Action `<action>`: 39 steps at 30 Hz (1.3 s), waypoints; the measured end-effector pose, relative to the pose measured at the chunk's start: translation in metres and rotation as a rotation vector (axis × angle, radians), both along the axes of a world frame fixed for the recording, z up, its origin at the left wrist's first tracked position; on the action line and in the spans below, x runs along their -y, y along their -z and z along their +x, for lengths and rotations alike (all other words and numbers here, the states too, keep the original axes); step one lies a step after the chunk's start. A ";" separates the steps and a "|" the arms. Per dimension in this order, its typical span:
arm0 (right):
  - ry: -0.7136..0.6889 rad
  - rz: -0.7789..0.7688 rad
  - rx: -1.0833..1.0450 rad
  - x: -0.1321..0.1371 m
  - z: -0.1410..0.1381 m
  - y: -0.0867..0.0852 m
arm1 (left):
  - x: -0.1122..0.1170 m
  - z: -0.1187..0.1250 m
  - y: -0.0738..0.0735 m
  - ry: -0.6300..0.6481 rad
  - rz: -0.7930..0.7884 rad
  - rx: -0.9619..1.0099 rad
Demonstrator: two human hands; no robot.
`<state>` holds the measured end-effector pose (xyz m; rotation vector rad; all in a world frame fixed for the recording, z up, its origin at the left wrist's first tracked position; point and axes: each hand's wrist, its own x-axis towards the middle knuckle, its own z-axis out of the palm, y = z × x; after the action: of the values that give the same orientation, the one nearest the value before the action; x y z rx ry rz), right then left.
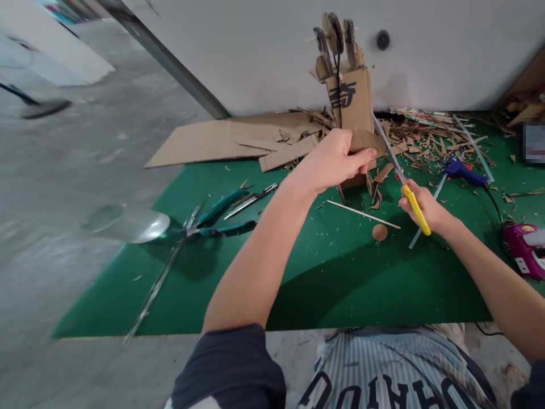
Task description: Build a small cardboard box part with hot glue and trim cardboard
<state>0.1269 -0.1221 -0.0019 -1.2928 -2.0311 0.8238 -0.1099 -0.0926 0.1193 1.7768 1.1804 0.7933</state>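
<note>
My left hand [336,162] is closed on a small cardboard piece [367,141], thumb on top, in front of a standing cardboard model. In my right hand [426,205] is a pair of yellow-handled scissors [415,210], seen nearly edge-on, with its long grey blades reaching up beside the piece's right end. Whether the blades touch the cardboard I cannot tell. The cardboard model [351,105] stands upright behind my hands, with round discs and a black cord at its top. A thin stick [364,214] and a small cardboard disc [380,232] lie below my hands.
Cardboard scraps [426,136] and a large cardboard sheet [213,139] lie along the wall on the green table [340,284]. Green-handled pliers [223,218], a metal cutter [251,200] and clear sticks are at left. A blue glue gun [466,172] and a magenta device [523,250] sit at right.
</note>
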 end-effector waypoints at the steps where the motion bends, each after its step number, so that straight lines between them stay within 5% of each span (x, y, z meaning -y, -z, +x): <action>1: 0.004 -0.003 0.004 0.000 0.000 -0.001 | -0.001 -0.001 0.000 0.011 0.007 -0.014; 6: 0.019 -0.004 0.010 -0.002 -0.001 0.000 | -0.005 -0.003 0.002 0.052 -0.020 0.002; 17: -0.015 -0.071 -0.262 -0.001 -0.003 0.005 | -0.010 0.010 0.009 -0.105 -0.169 0.312; 39: 0.079 -0.054 -0.219 0.004 -0.013 0.003 | -0.001 0.033 0.021 -0.156 -0.263 0.469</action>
<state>0.1140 -0.1263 -0.0044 -1.2451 -1.7872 0.9456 -0.0767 -0.0918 0.0981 1.2094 1.0545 1.0272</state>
